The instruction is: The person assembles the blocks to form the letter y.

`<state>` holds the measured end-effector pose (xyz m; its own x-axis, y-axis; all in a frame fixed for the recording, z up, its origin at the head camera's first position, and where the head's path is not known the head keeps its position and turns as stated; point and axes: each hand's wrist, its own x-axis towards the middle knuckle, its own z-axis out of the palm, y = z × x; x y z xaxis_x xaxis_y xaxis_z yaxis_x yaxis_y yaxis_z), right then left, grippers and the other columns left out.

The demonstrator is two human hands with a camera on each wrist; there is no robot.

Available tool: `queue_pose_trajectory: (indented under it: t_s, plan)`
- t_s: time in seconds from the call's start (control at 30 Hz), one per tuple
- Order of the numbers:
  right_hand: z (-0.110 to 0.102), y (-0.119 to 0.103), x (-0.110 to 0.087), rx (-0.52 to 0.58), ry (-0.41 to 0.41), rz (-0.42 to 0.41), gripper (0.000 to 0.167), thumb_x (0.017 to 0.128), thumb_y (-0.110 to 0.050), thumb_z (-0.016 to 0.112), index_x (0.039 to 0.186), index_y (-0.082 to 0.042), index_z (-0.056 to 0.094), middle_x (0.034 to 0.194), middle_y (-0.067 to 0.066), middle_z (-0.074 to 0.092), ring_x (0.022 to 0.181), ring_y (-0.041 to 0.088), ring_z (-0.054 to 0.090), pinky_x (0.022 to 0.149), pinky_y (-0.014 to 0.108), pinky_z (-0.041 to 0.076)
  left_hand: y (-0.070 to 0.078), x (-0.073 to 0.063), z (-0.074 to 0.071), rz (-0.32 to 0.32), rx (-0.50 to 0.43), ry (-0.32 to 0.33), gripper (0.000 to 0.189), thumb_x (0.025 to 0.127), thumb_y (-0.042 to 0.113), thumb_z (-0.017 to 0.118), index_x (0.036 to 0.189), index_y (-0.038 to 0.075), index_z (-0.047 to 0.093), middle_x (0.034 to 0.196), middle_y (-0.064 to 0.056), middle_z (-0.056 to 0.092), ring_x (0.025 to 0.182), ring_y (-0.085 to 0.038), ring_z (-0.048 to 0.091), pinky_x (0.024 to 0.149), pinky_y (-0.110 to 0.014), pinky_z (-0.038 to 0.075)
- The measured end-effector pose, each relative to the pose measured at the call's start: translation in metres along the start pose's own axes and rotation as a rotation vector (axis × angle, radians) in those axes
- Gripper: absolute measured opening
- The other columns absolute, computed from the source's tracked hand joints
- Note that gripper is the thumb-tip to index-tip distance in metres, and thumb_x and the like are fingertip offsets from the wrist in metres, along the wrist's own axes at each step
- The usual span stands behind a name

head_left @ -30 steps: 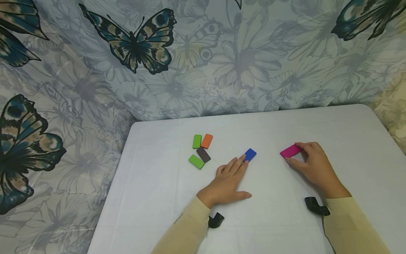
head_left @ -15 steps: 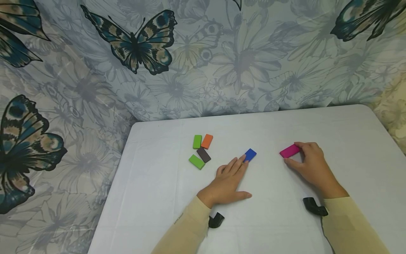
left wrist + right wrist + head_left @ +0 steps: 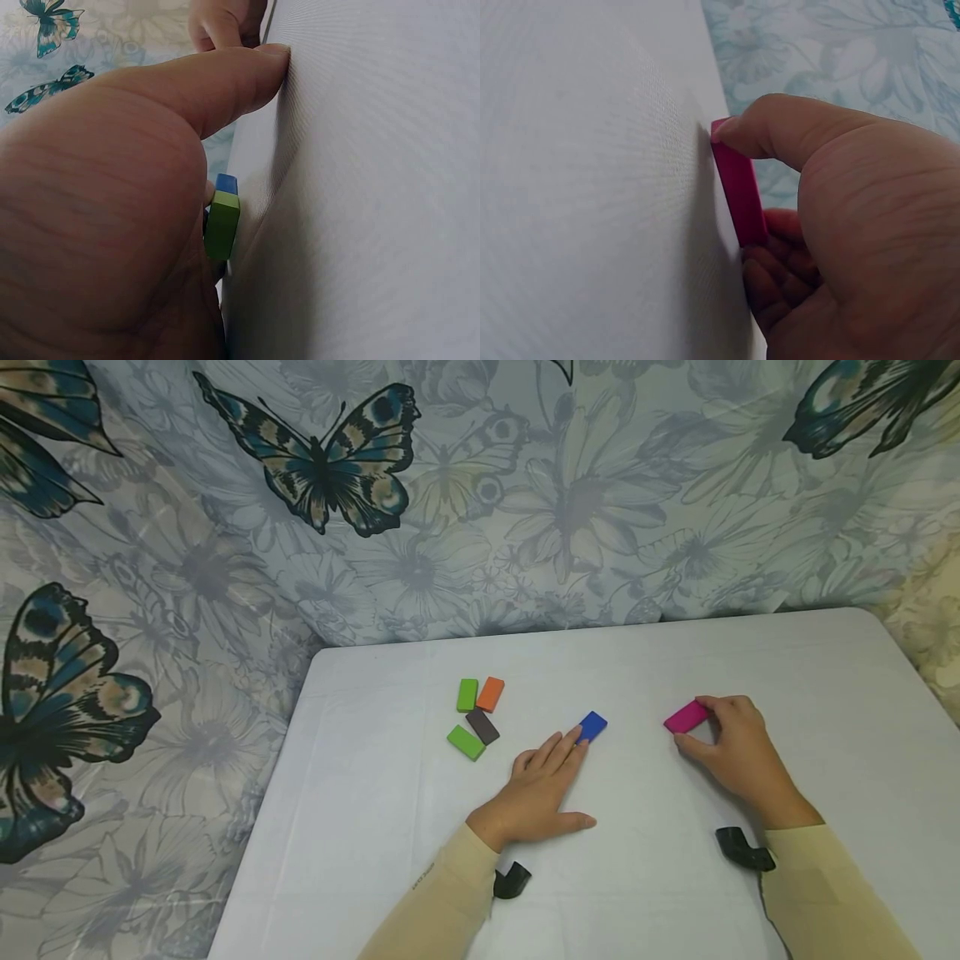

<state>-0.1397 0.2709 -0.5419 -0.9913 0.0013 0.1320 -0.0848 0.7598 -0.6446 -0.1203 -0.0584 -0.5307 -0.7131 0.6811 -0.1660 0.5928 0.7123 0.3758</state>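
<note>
My left hand (image 3: 531, 795) lies palm down on the white table with its fingers extended and thumb spread. Its fingertips touch the near side of a blue block (image 3: 592, 726). Farther right, my right hand (image 3: 738, 754) pinches a magenta block (image 3: 686, 717) between thumb and fingers. In the right wrist view, the thumb presses one end of this magenta block (image 3: 739, 187), and the fingers are at the other end. The block is at or just above the tabletop; I cannot tell which. A green block (image 3: 223, 225) shows past the left palm in the left wrist view.
Left of the blue block, a loose group holds a green block (image 3: 467, 695), an orange block (image 3: 491, 694), a dark block (image 3: 482, 726) and another green block (image 3: 466, 742). The white table (image 3: 360, 827) ends at the back against a butterfly-patterned cloth (image 3: 450, 543).
My right wrist has shifted very slightly left, while the magenta block stays pinched and almost in place. The left hand and the other blocks have not visibly moved.
</note>
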Motion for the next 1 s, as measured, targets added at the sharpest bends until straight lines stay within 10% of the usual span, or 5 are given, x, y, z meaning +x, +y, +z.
queue_pose_trajectory:
  t_s: [1.0]
  plan:
    - [-0.003,-0.015,0.005,0.046,0.005,-0.026,0.065,0.093,-0.010,0.085,0.141,0.020,0.052,0.130,0.039,0.046,0.116,0.053,0.048,0.095,0.068,0.044,-0.001,0.000,0.000,0.003,0.003,-0.003,0.109,0.102,0.064,0.067,0.176,0.016,0.002,0.181,0.005,-0.014,0.165,-0.019,-0.006,0.125,-0.048,0.018]
